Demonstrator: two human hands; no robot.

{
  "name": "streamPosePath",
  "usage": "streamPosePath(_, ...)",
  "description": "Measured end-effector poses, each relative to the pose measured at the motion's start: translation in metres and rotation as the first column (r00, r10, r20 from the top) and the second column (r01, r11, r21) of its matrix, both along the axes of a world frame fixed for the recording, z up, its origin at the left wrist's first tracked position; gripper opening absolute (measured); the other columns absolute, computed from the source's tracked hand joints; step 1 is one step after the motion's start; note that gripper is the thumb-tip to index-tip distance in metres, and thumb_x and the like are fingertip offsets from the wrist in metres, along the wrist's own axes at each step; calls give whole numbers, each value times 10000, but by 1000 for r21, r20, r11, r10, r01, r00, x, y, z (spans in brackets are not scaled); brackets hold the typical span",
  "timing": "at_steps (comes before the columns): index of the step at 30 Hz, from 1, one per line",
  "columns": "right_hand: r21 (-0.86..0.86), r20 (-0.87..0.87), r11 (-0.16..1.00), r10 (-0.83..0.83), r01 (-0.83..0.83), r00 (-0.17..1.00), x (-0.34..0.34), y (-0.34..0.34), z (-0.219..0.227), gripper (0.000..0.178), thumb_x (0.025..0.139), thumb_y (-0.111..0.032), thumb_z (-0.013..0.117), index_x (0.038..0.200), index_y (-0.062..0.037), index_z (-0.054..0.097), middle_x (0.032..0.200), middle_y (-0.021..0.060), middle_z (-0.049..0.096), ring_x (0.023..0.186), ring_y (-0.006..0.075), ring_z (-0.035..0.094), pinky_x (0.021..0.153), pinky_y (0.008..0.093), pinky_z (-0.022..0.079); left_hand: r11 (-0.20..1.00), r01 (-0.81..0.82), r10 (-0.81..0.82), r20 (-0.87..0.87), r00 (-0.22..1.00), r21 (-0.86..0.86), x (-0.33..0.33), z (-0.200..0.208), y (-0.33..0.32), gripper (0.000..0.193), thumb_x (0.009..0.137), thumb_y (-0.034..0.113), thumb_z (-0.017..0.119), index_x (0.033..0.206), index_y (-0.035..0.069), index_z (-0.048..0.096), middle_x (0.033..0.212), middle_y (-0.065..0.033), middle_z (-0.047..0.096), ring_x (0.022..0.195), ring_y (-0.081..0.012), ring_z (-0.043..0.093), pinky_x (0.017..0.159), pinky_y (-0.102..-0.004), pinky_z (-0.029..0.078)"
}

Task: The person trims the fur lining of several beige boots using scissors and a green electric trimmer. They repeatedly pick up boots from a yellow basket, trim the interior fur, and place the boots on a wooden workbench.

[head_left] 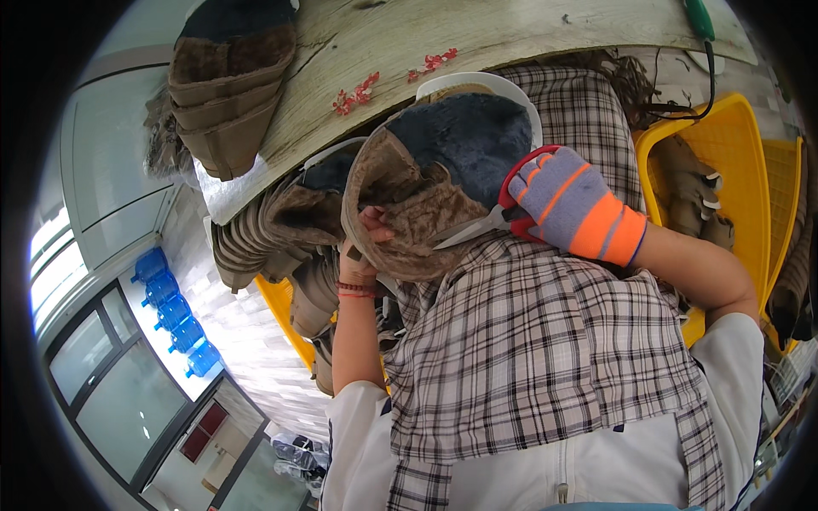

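A fleece-lined shoe upper [430, 200], brown inside with a dark blue furry part, lies over my lap with its opening toward me. My left hand [365, 251], bare with a beaded bracelet at the wrist, is closed on its left edge, fingertips over the fleece. In a grey and orange glove, my right hand [584, 204] grips red-handled scissors [477, 228]. Their blades lie against the fleece inside the upper; I cannot tell whether they are cutting. A plaid apron [528, 341] covers my lap.
A worn wooden table [503, 34] runs along the far side, with stacked brown uppers [226, 94] at its left. Yellow baskets [741, 196] of shoe pieces stand right. More nested uppers [256, 234] sit left. A green-handled corded tool [699, 19] lies far right; blue water jugs [175, 311] line the wall.
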State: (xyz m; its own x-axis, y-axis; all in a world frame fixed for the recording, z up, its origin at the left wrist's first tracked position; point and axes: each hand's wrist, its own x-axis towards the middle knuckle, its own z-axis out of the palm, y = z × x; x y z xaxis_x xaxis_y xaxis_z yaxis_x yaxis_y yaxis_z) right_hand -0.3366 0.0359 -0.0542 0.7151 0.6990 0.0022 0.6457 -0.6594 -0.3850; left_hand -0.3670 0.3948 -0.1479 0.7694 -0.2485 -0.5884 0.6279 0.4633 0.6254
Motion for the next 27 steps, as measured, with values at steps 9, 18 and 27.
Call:
streamPosePath(9,-33,80,996,-79,82,994,17,6,15,265,713,-359,679,808,-116,633,735,53,602,715,214,587,626,330,445,997,-70,70,7,998,-35,-7,-17,13,357,771,-26,629,1115,33,553,1052,-97,572,952,-232,573,770,-355,533)
streamPosePath(18,-209,104,978,44,-21,994,20,29,10,292,741,-376,645,835,-102,606,742,58,572,728,212,561,634,326,422,991,-135,133,-97,986,-19,-4,1,1,495,625,-146,593,1082,42,566,1145,-87,564,1118,-267,490,965,-379,407)
streamPosePath(27,-223,93,975,37,-16,995,21,32,15,296,744,-374,645,832,-95,606,732,60,570,718,213,562,627,321,420,987,-161,160,-126,979,7,-3,5,-3,491,608,-199,602,1016,74,605,1115,-70,575,1124,-258,488,957,-368,432)
